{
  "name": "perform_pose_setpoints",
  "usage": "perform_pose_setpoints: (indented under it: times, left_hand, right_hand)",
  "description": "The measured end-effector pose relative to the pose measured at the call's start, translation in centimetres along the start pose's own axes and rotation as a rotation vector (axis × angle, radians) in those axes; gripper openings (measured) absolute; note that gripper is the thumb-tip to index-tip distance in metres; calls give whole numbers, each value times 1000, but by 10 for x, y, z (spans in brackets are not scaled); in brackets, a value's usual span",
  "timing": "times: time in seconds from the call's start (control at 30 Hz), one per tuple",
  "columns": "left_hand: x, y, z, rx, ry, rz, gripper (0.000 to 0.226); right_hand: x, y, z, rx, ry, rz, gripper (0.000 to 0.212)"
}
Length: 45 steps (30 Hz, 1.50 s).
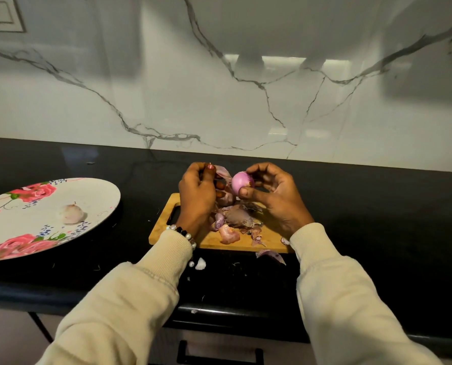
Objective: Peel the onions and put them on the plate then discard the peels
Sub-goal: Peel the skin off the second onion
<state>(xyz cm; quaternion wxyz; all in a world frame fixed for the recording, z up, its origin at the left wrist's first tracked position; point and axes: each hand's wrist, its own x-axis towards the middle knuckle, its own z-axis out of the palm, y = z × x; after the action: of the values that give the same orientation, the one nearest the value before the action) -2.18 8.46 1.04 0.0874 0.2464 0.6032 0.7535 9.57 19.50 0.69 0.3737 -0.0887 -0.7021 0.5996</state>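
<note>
Right hand point(274, 198) grips a round purple peeled onion point(241, 183) above the wooden cutting board point(209, 242). Left hand point(197, 196) pinches a loose purple onion peel point(223, 173). No legible writing. Floral plate point(98, 191), far left on the worktop, holds one pale onion point(71, 213).

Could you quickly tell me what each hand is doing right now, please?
Left hand: pinching a strip of onion peel.
Right hand: holding the onion.

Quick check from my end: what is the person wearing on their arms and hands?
Both arms are in long cream sleeves with ribbed cuffs. The left wrist carries a beaded bracelet of pearl-white and dark beads. The left hand and right hand are bare, with no gloves.
</note>
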Motion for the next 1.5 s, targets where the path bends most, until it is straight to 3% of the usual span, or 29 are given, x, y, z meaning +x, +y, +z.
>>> perform_pose_setpoints:
  times: [0.33,0.47,0.63,0.77,1.0,1.2,1.5]
  left_hand:
    - [3,-4,-1,263,183,171,16]
    - [10,-2,-10,384,314,119,18]
    - [-6,-2,-2,376,43,304,7]
    - [-4,1,-6,373,12,349,23]
    - [1,-6,-7,449,8,522,9]
    - [-7,-3,-5,555,-238,699,25]
    - [-5,-5,-7,654,-212,799,16]
  right_hand:
    - [-1,-3,1,168,4,41,43]
    - [0,-9,-6,205,52,-6,44]
    - [-1,-7,-5,104,11,8,48]
    - [-2,-7,-5,62,-5,25,57]
    - [-1,-6,-5,-56,-25,19,65]
    - [-1,-7,-5,-139,-56,-4,68]
    - [0,-3,-4,-239,-67,-24,72]
